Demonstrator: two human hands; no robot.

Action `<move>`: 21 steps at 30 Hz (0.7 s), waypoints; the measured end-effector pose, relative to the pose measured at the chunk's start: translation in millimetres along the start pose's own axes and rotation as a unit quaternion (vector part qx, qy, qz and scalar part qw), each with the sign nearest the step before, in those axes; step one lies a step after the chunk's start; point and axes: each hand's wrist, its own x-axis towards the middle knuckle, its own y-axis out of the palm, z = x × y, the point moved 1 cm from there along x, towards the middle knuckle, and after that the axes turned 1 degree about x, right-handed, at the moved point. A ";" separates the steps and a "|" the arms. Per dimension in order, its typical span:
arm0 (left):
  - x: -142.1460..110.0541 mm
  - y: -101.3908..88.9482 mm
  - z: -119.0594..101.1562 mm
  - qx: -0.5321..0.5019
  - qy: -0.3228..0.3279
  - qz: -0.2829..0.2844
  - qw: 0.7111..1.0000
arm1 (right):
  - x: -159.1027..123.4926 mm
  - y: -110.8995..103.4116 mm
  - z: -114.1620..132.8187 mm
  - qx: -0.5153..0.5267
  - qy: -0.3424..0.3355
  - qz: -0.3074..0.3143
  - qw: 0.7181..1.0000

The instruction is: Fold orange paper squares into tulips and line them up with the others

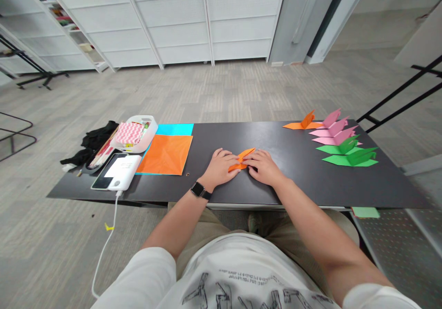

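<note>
**Orange paper piece in the grasp of the left hand and right hand**

Writing appears on the white shirt: large dark characters beneath small inverted lines, too unclear to read. Markings on the white device, near the left end of the dark tabletop, are likewise illegible; a white cable hangs from it over the near edge. The watch on the left wrist has a dark face.

The orange paper piece lies about midway along the tabletop, between its near and far edges. It is narrow, creased and slanted, with a pointed end toward the far edge. Fingers of both hands are bent close together on it, partly hiding its shape.

Six finished-looking figures stand toward the far right corner: one orange figure, three pink figures and two green figures. Left of the hands, one orange sheet overlies blue paper, just beside one white container.
</note>
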 end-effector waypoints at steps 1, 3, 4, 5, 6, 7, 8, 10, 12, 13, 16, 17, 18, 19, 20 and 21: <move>0.0 0.1 0.0 0.005 0.000 -0.003 1.000 | -0.4 -0.1 0.1 0.002 0.000 -0.002 1.000; 0.2 1.0 0.4 0.010 0.003 -0.006 1.000 | -1.1 -0.1 0.3 0.004 0.000 -0.008 1.000; 0.4 1.9 0.8 0.009 0.006 -0.006 1.000 | -1.2 0.0 0.4 0.003 0.000 -0.010 1.000; 0.5 3.0 1.4 0.007 0.008 -0.007 1.000 | -1.1 0.1 0.5 0.002 0.001 -0.011 1.000; 0.7 4.1 2.2 0.003 0.011 -0.006 1.000 | -0.9 0.2 0.5 0.000 0.001 -0.010 1.000; 0.9 5.4 3.0 -0.001 0.014 -0.005 1.000 | -0.6 0.4 0.4 -0.002 0.001 -0.009 1.000; 1.1 6.5 3.8 -0.005 0.016 -0.003 1.000 | -0.2 0.5 0.2 -0.005 0.002 -0.007 1.000; 1.3 8.4 5.2 -0.010 0.020 0.001 1.000 | 0.6 0.6 -0.2 -0.010 0.002 -0.005 1.000; 1.5 9.4 6.0 -0.008 0.022 -0.001 1.000 | 1.2 0.5 -0.1 -0.016 0.003 -0.005 1.000; 1.6 9.6 6.2 -0.007 0.020 -0.005 1.000 | 1.6 0.4 0.2 -0.020 0.003 -0.005 1.000; 2.4 9.3 5.7 -0.016 0.007 -0.013 1.000 | 2.6 -0.1 2.6 -0.033 0.011 -0.004 0.999; 2.7 8.8 5.0 -0.023 0.003 -0.012 1.000 | 2.9 -0.3 3.6 -0.036 0.014 -0.004 0.999; 3.0 8.3 4.1 -0.030 0.001 -0.010 0.999 | 3.2 -0.7 4.6 -0.038 0.017 -0.004 0.999; 3.3 7.5 3.0 -0.036 0.000 -0.007 0.999 | 3.3 -1.1 5.4 -0.040 0.020 -0.005 0.999; 3.5 6.7 1.9 -0.041 -0.001 -0.005 0.999 | 3.4 -1.5 6.2 -0.040 0.022 -0.005 0.999; 3.6 5.8 0.7 -0.045 -0.002 -0.003 0.999 | 3.3 -1.9 6.7 -0.041 0.023 -0.004 0.999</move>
